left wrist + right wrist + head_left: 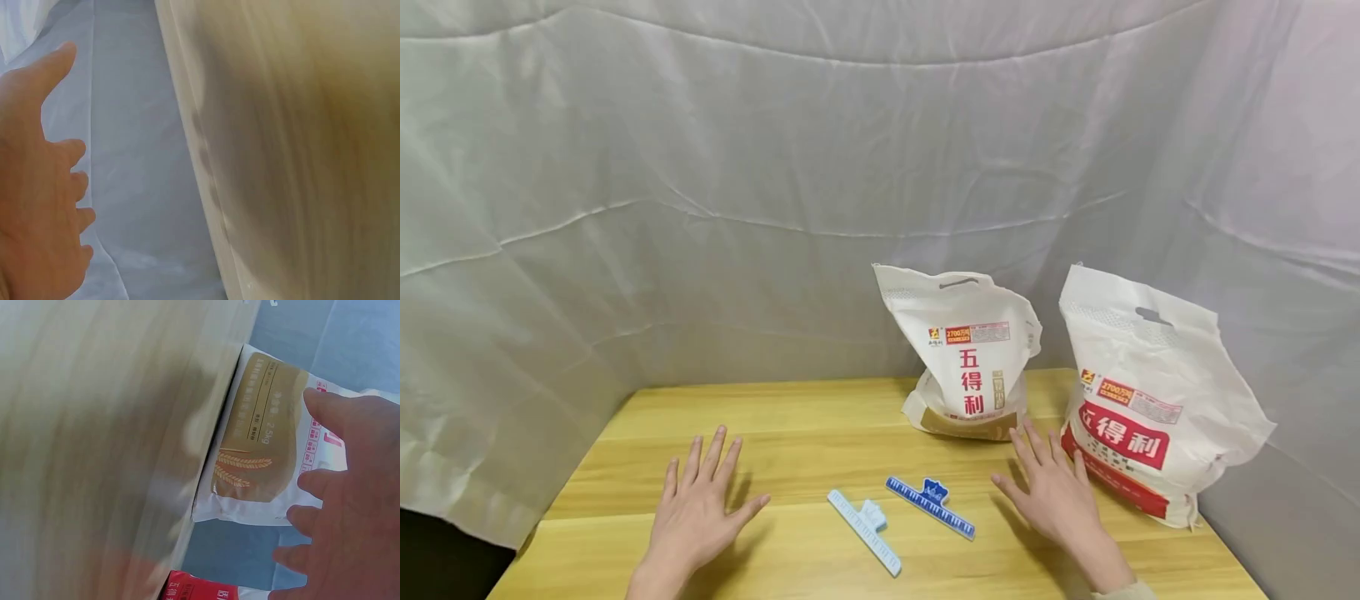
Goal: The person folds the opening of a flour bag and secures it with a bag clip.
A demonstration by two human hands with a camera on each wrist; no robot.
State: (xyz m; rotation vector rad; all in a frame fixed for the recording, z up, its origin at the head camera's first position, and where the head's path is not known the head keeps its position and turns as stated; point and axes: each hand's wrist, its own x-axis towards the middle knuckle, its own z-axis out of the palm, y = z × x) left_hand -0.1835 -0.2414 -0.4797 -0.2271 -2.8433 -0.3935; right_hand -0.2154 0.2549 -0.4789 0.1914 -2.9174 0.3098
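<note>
My left hand is held palm down over the left part of the table, fingers spread, holding nothing. On the right, my right hand is spread the same way, its fingertips overlapping the lower edge of a white flour bag with a brown base in the head view. A second flour bag with red panels stands just right of that hand. Between the hands lie two bag clips with piano-key patterns: a light blue clip and a dark blue clip.
The wooden table has a grey cloth backdrop behind it and along both sides. Both bags stand toward the right of the table, each with a handle slot at its top.
</note>
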